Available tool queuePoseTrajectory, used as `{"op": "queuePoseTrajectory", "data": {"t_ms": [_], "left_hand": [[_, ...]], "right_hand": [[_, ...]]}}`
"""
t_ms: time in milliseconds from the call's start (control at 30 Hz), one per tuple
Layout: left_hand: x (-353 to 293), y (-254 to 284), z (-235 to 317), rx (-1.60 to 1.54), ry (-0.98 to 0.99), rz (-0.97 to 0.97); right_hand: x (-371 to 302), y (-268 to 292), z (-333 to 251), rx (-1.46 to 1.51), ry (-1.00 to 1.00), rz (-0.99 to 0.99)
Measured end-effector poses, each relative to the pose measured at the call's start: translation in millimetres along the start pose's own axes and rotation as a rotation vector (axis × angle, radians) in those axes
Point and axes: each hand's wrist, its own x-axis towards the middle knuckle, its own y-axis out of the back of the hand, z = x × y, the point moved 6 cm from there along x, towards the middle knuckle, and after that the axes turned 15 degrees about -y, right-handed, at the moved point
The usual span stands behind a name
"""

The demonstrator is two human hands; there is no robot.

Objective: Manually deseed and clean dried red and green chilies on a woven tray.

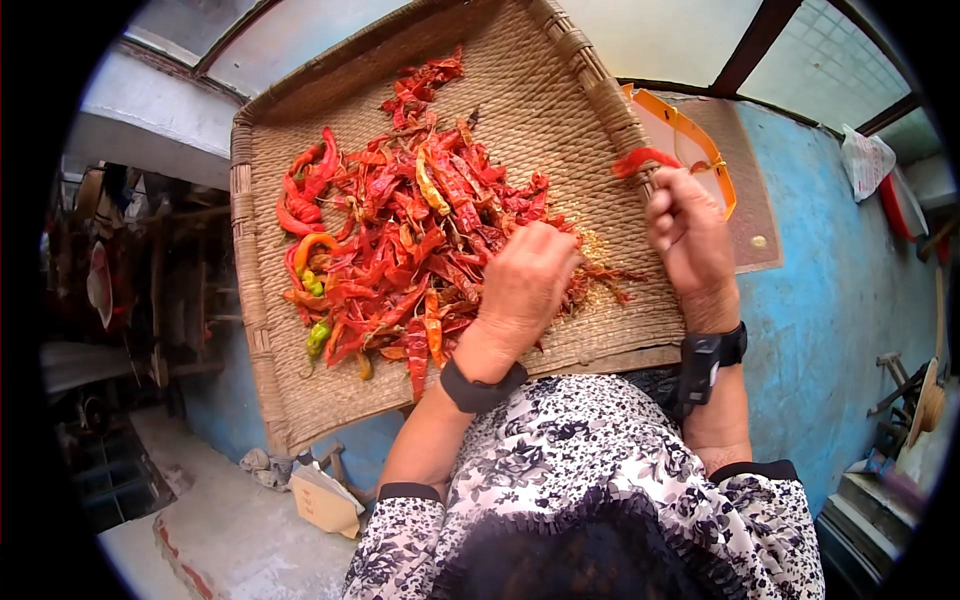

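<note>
A square woven basket tray (590,130) in front of me holds a heap of dried red chili peppers (400,210), with a few yellow and green ones among them. My left hand (530,275) is over the right side of the heap, its fingers curled down and closed; what they may hold is hidden. Above the tray's right rim, my right hand (690,225) pinches a red chili pepper (643,160) that points left. Pale seeds (597,255) lie scattered on the weave beside my left hand.
Beyond the tray's right rim stands an orange-rimmed container (690,150) on a brown mat (755,190). The floor (800,300) is blue. A white plastic bag (866,160) is at the far right. Low at left are a cardboard box (322,500) and dark shelving (110,470).
</note>
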Motion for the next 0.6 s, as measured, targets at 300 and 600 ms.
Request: {"op": "queuePoseTrajectory", "data": {"t_ms": [300,600], "left_hand": [[-6,-23,-4,0.003,0.094,-0.176],[-14,-1,-28,-0.946,0.575,0.393]], "right_hand": [[-7,-8,0,-0.279,0.105,0.047],[-11,-64,35,-0.651,0.121,-0.27]]}}
